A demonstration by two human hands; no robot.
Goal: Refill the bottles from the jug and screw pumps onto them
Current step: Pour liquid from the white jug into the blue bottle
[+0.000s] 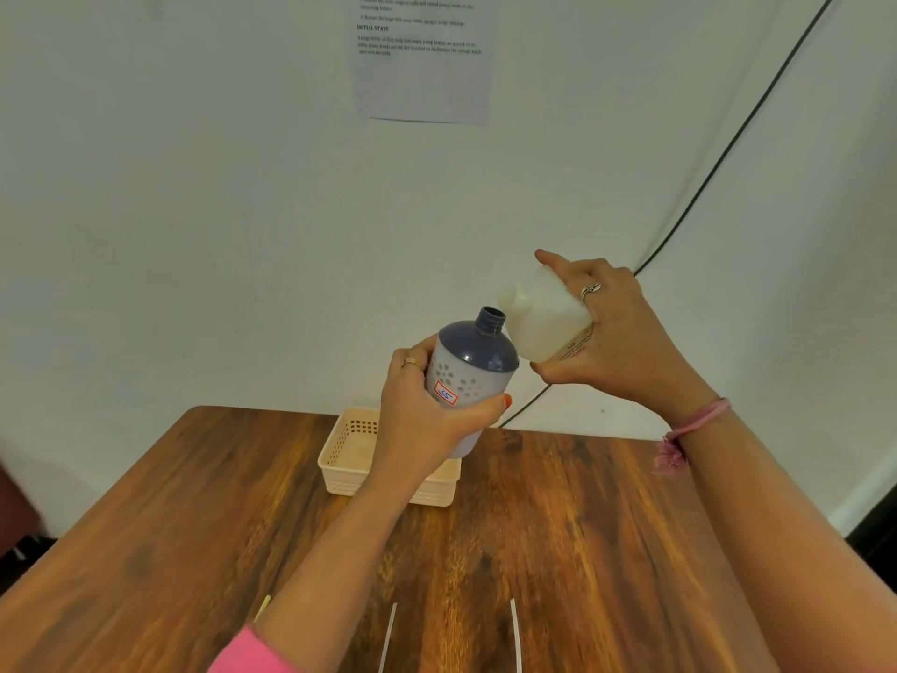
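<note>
From the head camera I see my left hand [427, 415] wrapped around the body of the blue-shouldered bottle [473, 376], fingers curled behind and thumb across the front, holding it in the air above the beige basket [347, 459]. My right hand [611, 342] grips the white jug [539, 318] from its base end, tipped so the spout sits at about two o'clock from the bottle's open neck, very near it.

To pour well, I'd bring the spout directly over the neck, keep the bottle steadier and nearer upright, and tilt the jug slowly, since the opening is narrow. I can't tell whether liquid is flowing; the spout region is soft.

The bottle leans to one o'clock, has a threaded neck with no pump, pale flower prints and a red-edged label.
</note>
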